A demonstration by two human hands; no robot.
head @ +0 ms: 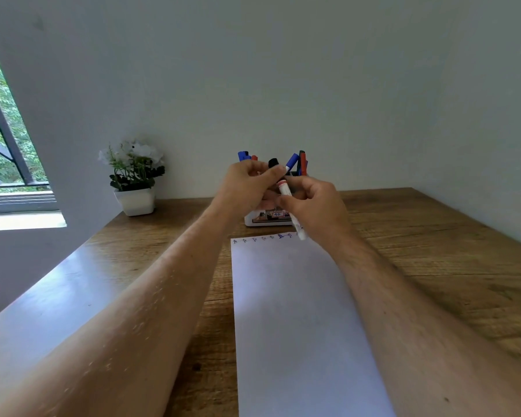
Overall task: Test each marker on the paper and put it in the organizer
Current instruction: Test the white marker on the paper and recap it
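Note:
My right hand [313, 206] grips a white marker [285, 190] with a red ring near its upper end; the marker slants down toward the paper's far edge. My left hand [247, 183] is curled at the marker's upper end, pinching something small that I cannot make out. Both hands hover in front of the white organizer [262, 219], hiding most of it. Several blue, red and black markers [292, 161] stand up from it. The white paper [298, 311] lies on the table with a row of small marks [262, 238] along its far edge.
A white pot of white flowers [134, 176] stands at the table's far left by the wall. The wooden table [433, 266] extends to the right of the paper. A barred window [3, 139] is at the left.

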